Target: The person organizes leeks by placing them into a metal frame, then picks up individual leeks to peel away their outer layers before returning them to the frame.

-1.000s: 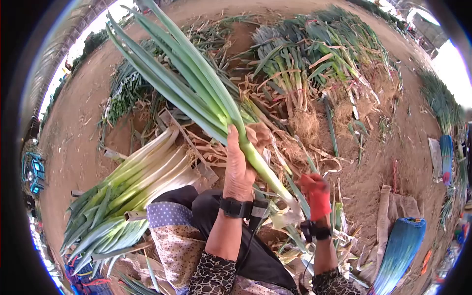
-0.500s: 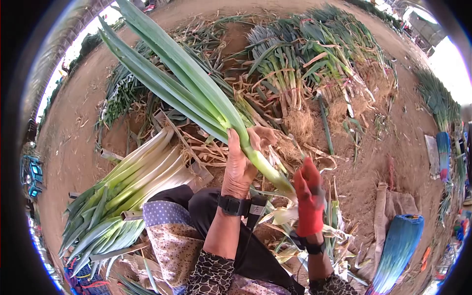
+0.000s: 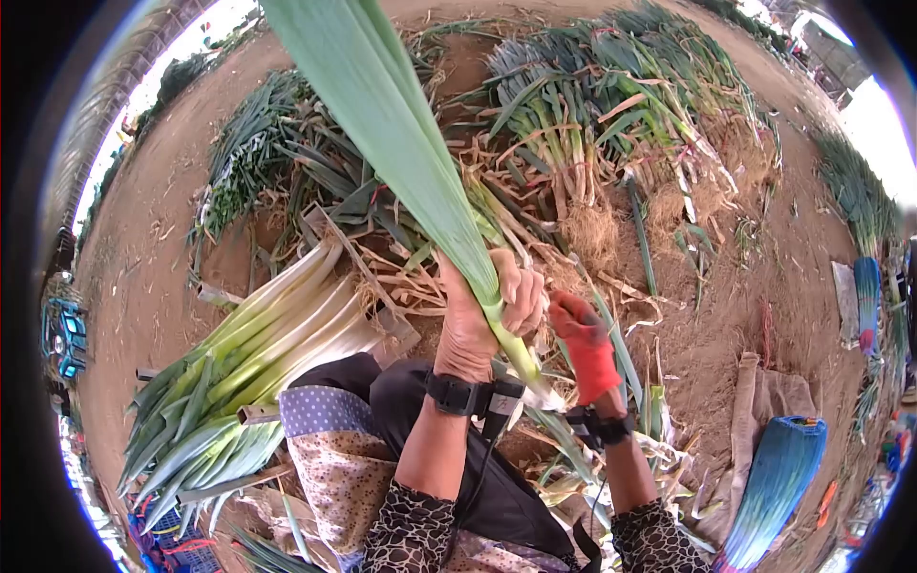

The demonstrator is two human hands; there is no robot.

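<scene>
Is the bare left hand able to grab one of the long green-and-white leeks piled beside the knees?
Probably not as things stand. The left hand looks near enough to the piled leeks, but its fingers are wrapped around a thick, broad-leaved green leek, so it seems too full.

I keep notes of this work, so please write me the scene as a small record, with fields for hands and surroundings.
left hand: bare, closed around a large leek
right hand: red-gloved, near the leek's pale end; grip unclear
leek direction: leaves away from the person, pale end toward lower right
left of lap: pile of leeks, pale ends away
ground ahead: bundles with roots
ground at right: blue bundle beside brown cloth
</scene>
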